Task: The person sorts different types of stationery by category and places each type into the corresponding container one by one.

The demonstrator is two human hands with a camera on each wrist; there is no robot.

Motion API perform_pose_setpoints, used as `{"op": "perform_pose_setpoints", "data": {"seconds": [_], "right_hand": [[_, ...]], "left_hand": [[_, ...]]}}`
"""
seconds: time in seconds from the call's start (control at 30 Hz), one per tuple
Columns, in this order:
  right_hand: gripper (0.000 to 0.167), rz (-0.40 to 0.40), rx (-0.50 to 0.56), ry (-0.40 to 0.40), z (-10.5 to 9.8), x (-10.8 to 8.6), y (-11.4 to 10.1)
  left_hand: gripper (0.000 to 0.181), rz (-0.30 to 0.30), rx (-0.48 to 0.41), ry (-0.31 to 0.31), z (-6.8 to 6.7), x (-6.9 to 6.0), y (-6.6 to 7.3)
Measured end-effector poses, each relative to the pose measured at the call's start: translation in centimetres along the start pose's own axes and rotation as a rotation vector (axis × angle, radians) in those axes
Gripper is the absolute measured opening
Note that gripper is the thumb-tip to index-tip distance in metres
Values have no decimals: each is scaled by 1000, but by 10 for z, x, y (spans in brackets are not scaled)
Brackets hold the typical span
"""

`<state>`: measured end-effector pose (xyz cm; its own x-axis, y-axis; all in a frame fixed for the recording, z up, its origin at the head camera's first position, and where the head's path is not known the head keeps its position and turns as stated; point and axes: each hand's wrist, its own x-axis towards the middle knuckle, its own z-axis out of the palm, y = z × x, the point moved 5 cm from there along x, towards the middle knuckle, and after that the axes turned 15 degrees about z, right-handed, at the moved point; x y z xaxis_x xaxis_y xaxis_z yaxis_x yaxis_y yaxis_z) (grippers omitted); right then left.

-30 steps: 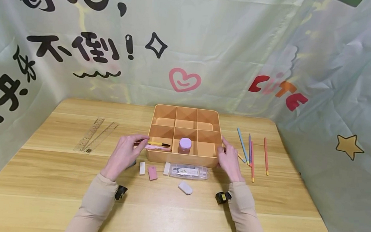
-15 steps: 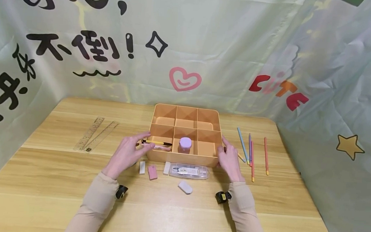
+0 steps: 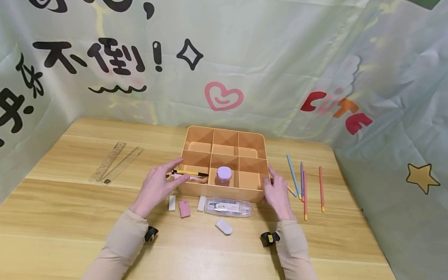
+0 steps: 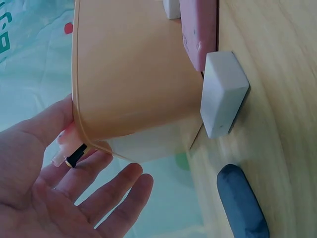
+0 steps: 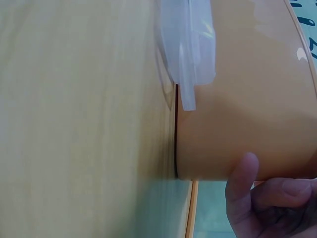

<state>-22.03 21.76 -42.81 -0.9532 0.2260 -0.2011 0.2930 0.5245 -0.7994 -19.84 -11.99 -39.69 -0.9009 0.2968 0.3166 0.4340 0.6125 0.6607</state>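
An orange storage box (image 3: 220,193) with six compartments stands mid-table. My left hand (image 3: 158,187) is at its front left corner, fingers loosely spread; the thumb touches the rim in the left wrist view. Between thumb and fingers, a yellow-and-black pen (image 3: 190,173) and a pink pen (image 3: 194,179) lie in the front left compartment, their ends jutting over the left rim. A lilac-capped bottle (image 3: 223,174) occupies the front middle compartment. My right hand (image 3: 276,195) grips the front right corner, thumb on the front wall (image 5: 247,124), other fingers curled at the side.
Before the box lie a clear correction-tape case (image 3: 229,207), a pink eraser (image 3: 184,209), pale erasers (image 3: 223,226) and a dark eraser-like block (image 4: 241,203). Two clear rulers (image 3: 114,165) are at left; several coloured pencils (image 3: 321,188) lie at right.
My left hand has let go of the pens, which now rest in the front left compartment. Its fingers have spread and shifted slightly right. My right hand has stayed on the box.
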Motion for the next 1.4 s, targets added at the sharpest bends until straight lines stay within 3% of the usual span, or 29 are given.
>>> {"op": "perform_pose_setpoints", "data": {"seconds": [0.27,0.47,0.67,0.93,1.2,1.4], "right_hand": [[52,-14,-50,-15,-2,2,1],[56,-39,-134,107,-20,5,4],[32,-86,-206,196,-45,8,12],[29,8,-373,150,-59,11,35],[29,63,-424,156,-60,9,41],[15,102,-448,185,-61,8,41]], "left_hand": [[64,-1,20,10,-1,0,-1],[66,-20,3,2,0,0,-1],[65,-15,3,4,0,0,1],[65,-20,12,-5,0,-1,1],[64,-13,12,0,0,-1,1],[64,-11,19,2,-1,-1,1]]}}
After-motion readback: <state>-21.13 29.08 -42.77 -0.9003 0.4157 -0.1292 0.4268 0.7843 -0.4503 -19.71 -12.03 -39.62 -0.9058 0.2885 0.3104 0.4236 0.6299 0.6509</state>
